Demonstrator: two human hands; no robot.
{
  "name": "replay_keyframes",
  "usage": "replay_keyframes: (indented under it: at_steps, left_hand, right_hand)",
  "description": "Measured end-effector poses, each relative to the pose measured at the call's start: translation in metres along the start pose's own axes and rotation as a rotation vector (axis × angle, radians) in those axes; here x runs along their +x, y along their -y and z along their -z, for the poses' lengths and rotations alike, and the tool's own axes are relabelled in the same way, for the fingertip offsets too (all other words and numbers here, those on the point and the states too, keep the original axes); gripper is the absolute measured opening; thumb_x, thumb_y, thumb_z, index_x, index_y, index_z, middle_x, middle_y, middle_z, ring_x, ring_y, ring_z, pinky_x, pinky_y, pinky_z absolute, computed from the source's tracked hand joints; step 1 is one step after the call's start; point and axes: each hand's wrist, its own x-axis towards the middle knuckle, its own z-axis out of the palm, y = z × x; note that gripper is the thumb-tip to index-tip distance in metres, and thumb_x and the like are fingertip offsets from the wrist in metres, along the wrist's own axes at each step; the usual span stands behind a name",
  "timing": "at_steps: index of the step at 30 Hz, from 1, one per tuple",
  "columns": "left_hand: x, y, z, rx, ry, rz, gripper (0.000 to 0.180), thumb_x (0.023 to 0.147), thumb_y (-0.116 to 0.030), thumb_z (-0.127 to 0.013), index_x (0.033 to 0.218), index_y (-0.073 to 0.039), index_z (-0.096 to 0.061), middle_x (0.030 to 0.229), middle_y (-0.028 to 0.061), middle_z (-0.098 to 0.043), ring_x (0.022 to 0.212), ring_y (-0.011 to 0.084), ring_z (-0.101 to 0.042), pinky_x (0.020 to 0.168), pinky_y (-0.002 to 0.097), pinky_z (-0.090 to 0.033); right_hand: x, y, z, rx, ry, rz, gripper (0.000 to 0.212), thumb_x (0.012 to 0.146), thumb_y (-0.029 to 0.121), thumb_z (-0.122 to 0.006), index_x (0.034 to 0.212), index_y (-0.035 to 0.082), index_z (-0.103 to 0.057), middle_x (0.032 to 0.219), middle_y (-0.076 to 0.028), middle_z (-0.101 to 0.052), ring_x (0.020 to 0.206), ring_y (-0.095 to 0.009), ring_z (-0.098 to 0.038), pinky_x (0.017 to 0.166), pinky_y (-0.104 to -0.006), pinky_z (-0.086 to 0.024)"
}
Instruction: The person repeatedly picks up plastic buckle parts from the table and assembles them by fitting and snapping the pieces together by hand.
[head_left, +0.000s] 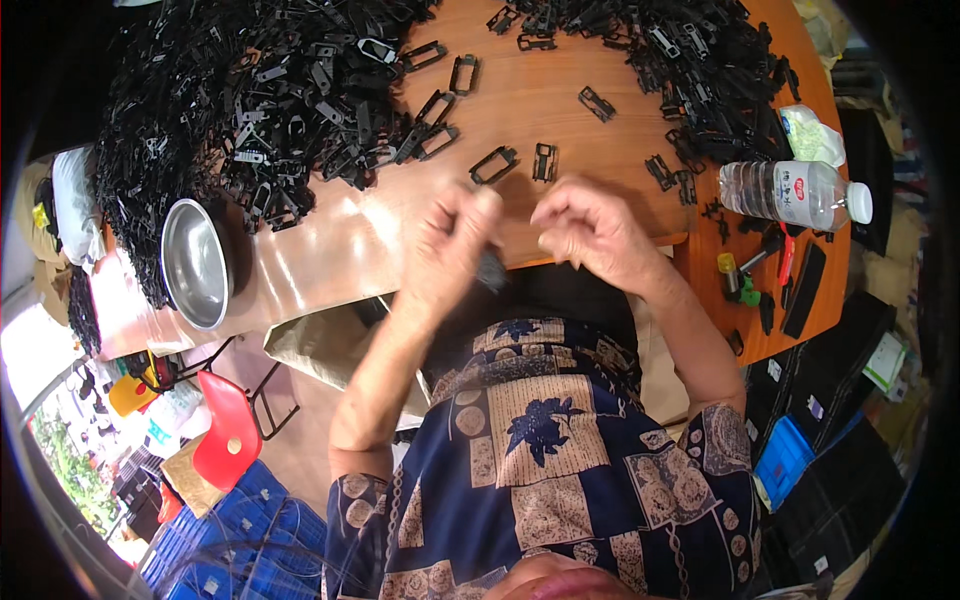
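Note:
Over the table's front edge my left hand [446, 248] is closed, its fingers curled in and somewhat smeared. A dark, blurred piece [490, 271] shows just below its fingers; I cannot tell whether it is held. To the right, my right hand [597, 232] is held apart from the left, fingers bent toward the thumb; anything in them is hidden. Just beyond the hands lie two loose black plastic frames, one tilted [493, 165] and one upright [544, 162]. Another black frame [596, 103] lies farther off.
A large heap of black parts [290, 110] covers the table's left, another heap [690, 75] the far right. A steel bowl [196, 264] stands at left. A plastic bottle [790, 194] lies at right near a yellow-and-green tool [735, 280]. A red chair [226, 432] stands lower left.

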Motion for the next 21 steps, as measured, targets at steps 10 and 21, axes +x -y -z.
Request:
replay_keyframes:
  at_steps: [10, 21]
  left_hand:
    - [0.072, -0.019, 0.013, 1.279, 0.182, -0.446, 0.022, 0.079, -0.009, -0.067, 0.097, -0.001, -0.056, 0.091, 0.0169, -0.062, 0.080, 0.0356, -0.063, 0.069, 0.0437, -0.050]
    - [0.054, -0.011, -0.021, 0.656, -0.120, -0.361, 0.026, 0.077, -0.003, -0.064, 0.100, -0.002, -0.052, 0.087, 0.0164, -0.064, 0.074, 0.0270, -0.063, 0.065, 0.0364, -0.050]
  right_hand:
    - [0.049, 0.007, 0.048, -1.260, 0.065, 0.688, 0.010, 0.077, 0.000, -0.059, 0.087, 0.001, -0.060, 0.098, -0.007, -0.057, 0.089, -0.025, -0.058, 0.070, -0.0342, -0.051]
    - [0.021, 0.000, -0.014, -0.235, -0.416, 0.415, 0.006, 0.085, 0.004, -0.065, 0.090, 0.002, -0.062, 0.099, -0.002, -0.057, 0.082, -0.009, -0.056, 0.063, -0.0211, -0.048]
